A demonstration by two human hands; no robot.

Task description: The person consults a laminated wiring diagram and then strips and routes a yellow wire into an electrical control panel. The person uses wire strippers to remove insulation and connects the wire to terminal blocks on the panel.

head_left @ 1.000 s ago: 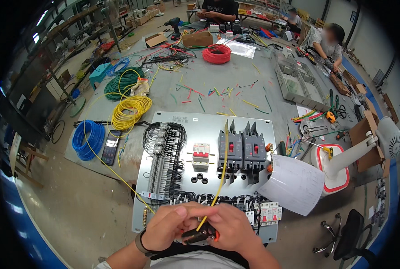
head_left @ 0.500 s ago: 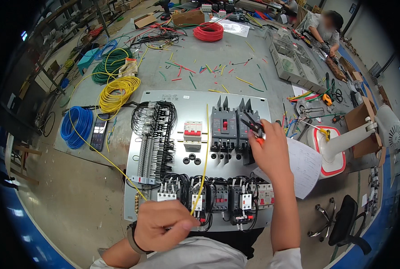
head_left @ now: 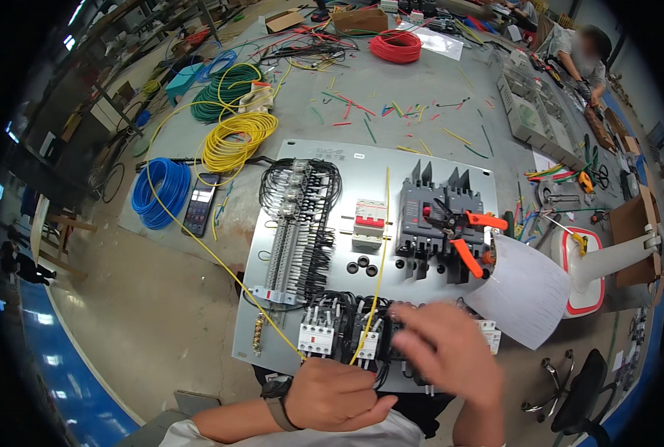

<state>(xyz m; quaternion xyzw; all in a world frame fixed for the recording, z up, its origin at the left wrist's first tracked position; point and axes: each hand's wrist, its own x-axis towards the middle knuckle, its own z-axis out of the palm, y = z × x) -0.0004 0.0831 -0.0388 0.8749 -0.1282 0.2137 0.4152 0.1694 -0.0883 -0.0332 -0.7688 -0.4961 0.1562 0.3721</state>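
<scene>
My left hand (head_left: pixel 335 396) is closed on a yellow wire (head_left: pixel 379 276) at the near edge of a metal mounting plate (head_left: pixel 347 290). One end of the wire stands up over the plate; the other runs back left to a yellow coil (head_left: pixel 236 141). Empty, my right hand (head_left: pixel 451 350) hovers over the lower row of contactors, fingers apart and somewhat blurred. Orange-handled pliers (head_left: pixel 467 232) rest on the dark grey circuit breakers (head_left: pixel 420 205). Left of these are a small white breaker with a red switch (head_left: pixel 369 221) and a black-wired terminal strip (head_left: pixel 291 246).
Blue (head_left: pixel 160 195) and green (head_left: pixel 224 93) wire coils lie at left, with a phone (head_left: pixel 200 205) beside them. A red coil (head_left: pixel 396 46) and wire scraps are farther back. On the right are a paper sheet (head_left: pixel 529 294), a white fan (head_left: pixel 589 261) and a grey tray (head_left: pixel 533 112). A co-worker sits far right.
My right hand has let go of the pliers, now lying on the breakers, and come back toward my left hand. The view has shifted, moving the scene rightward. My left hand still holds the wire.
</scene>
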